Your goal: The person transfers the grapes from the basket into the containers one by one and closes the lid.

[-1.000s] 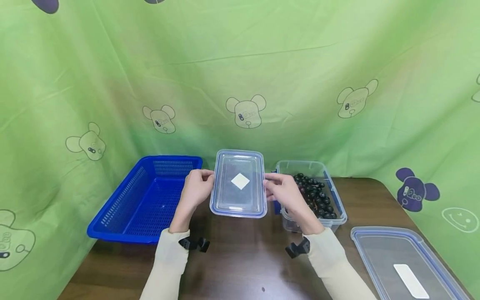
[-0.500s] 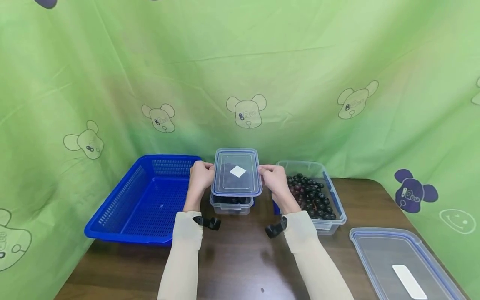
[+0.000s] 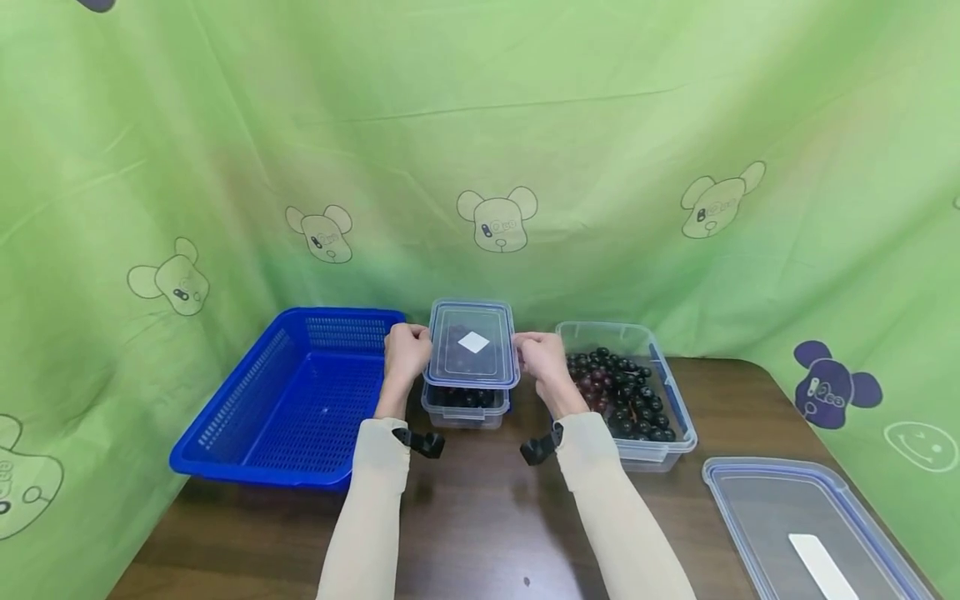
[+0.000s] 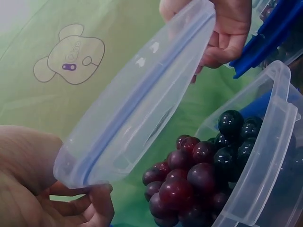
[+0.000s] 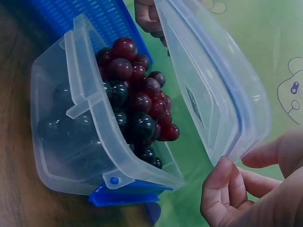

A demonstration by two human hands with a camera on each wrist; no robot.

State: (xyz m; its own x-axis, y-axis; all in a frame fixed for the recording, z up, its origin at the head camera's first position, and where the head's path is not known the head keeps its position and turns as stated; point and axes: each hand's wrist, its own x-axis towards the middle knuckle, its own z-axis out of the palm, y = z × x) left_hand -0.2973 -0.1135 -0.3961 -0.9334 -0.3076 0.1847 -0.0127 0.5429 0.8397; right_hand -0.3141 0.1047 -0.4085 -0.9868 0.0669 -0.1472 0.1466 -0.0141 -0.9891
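A clear lid with a bluish seal and a white diamond label is held level between both hands. My left hand pinches its left edge, and my right hand pinches the right edge. Below it stands a small clear container heaped with grapes; in the left wrist view the red and black grapes rise above the rim. A gap shows between lid and container in both wrist views. A blue side clip on the container hangs folded outward.
To the left lies a blue perforated basket with nothing in it. A larger clear box of dark grapes stands at right. Nearer, a large clear lid with a white label lies on the brown table. A green curtain hangs behind.
Both hands have carried the lid away from me and lowered it over the small grape container, which now shows below its front edge. In the last half second they sank slightly more.
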